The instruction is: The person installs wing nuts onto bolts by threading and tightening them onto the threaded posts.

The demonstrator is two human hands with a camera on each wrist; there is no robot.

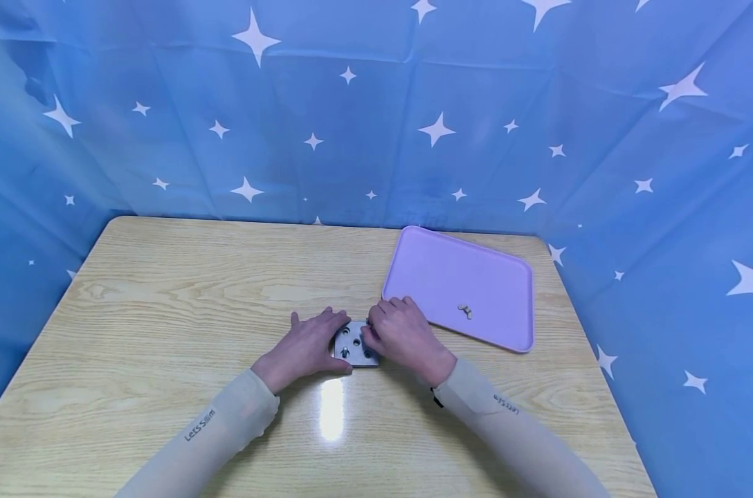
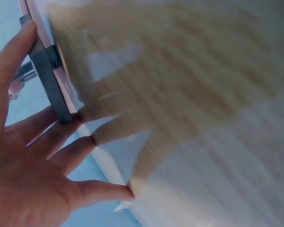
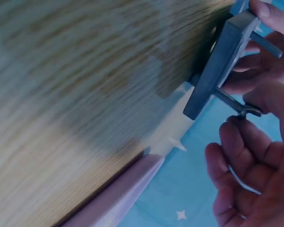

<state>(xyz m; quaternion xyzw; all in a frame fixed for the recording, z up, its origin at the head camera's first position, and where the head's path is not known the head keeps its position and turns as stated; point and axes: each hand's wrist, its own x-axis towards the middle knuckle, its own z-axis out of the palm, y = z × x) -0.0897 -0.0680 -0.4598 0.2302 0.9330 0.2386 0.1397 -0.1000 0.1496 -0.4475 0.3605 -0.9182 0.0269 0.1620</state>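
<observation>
A grey metal plate (image 1: 356,342) with several holes lies low over the table, and threaded bolts stand up through it. My left hand (image 1: 308,346) holds the plate, its thumb at the near edge and fingertips at the far edge. One bolt head (image 2: 52,56) shows beneath the plate in the left wrist view. At the plate's far right corner, my right hand (image 1: 407,337) pinches a small wing nut (image 3: 248,111) on the end of a bolt (image 3: 228,98). A second bolt (image 3: 267,45) sticks up bare, near the left thumb.
To the right at the back lies a purple tray (image 1: 426,263), with a few small brass-coloured pieces (image 1: 466,311) on it that look like wing nuts. The wooden table (image 1: 165,311) ends at a blue star-patterned curtain (image 1: 376,104) behind and on both sides.
</observation>
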